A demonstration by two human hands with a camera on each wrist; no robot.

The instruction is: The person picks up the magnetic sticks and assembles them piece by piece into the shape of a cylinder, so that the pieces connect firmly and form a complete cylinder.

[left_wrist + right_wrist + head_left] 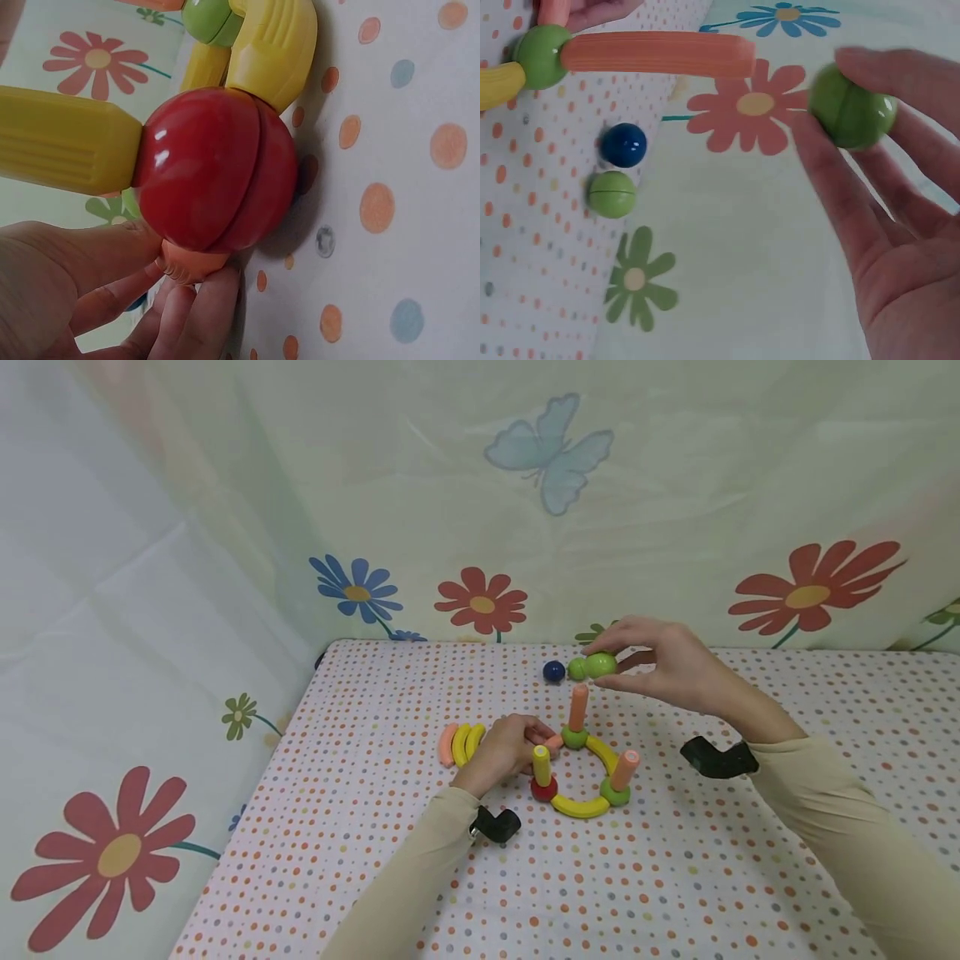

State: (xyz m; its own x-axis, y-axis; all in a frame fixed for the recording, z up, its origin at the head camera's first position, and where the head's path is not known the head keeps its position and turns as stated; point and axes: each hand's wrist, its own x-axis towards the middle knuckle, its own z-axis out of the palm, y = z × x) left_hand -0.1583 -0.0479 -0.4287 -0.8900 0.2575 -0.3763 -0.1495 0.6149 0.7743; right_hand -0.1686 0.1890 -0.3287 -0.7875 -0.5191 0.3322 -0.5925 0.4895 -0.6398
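Note:
My right hand (pixel 667 664) pinches a green ball (pixel 851 106) between thumb and fingertips, raised above the table. Below stands a ring of toy parts: a red ball (pixel 217 169) and two green balls, joined by curved yellow bars (pixel 581 807) and a curved orange bar (pixel 191 262). Upright rods rise from the balls: a yellow rod (pixel 542 764) on the red one, an orange rod (pixel 578 706) and a second orange rod (pixel 626 768) on the green ones. My left hand (pixel 510 747) holds the curved orange bar beside the red ball, fingers partly covering it.
Behind the ring, a dark blue ball (pixel 553 671) and a loose green ball (pixel 613 194) lie side by side. Left of my left hand are spare curved yellow bars (pixel 461 745) and an orange curved bar (pixel 447 745). A flowered curtain (pixel 420 485) hangs behind the dotted tablecloth (pixel 360 710).

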